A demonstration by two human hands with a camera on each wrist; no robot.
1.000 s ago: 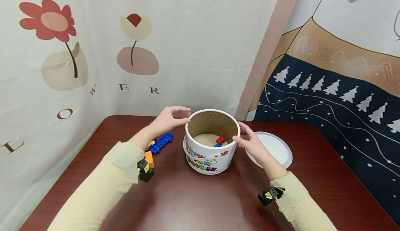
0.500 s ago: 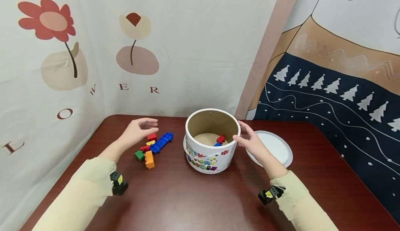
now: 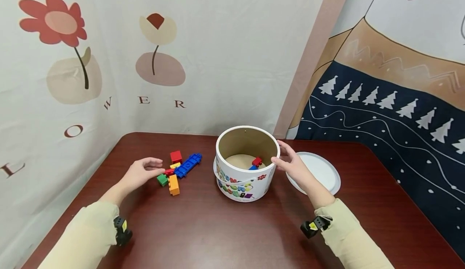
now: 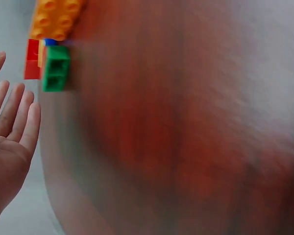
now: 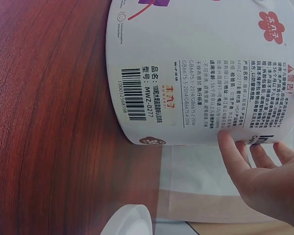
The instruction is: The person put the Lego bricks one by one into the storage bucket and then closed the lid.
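Note:
My left hand (image 3: pixel 139 174) is held with loose fingers just left of a group of toy building blocks, its fingertips close to the small red block (image 3: pixel 168 172) and the green block (image 3: pixel 162 179). An orange block (image 3: pixel 174 185), a yellow block (image 3: pixel 175 165), a larger red block (image 3: pixel 176 156) and a long blue piece (image 3: pixel 188 164) lie with them. In the left wrist view that palm shows bare below the green block (image 4: pixel 56 68). My right hand (image 3: pixel 292 168) rests its thumb and fingers against the outside of a white printed bucket (image 3: pixel 236 188), near the rim.
Inside the bucket lie a red block (image 3: pixel 256 162) and a blue block (image 3: pixel 253 167). A round white lid (image 3: pixel 319 172) is on the table (image 3: pixel 218 232) to the right, partly behind my right hand. A fabric wall (image 3: pixel 225 59) stands behind the table.
My left hand has moved from the bucket's left rim leftward and down, over the blocks and to their left side. My right hand stays at the bucket, which has not moved.

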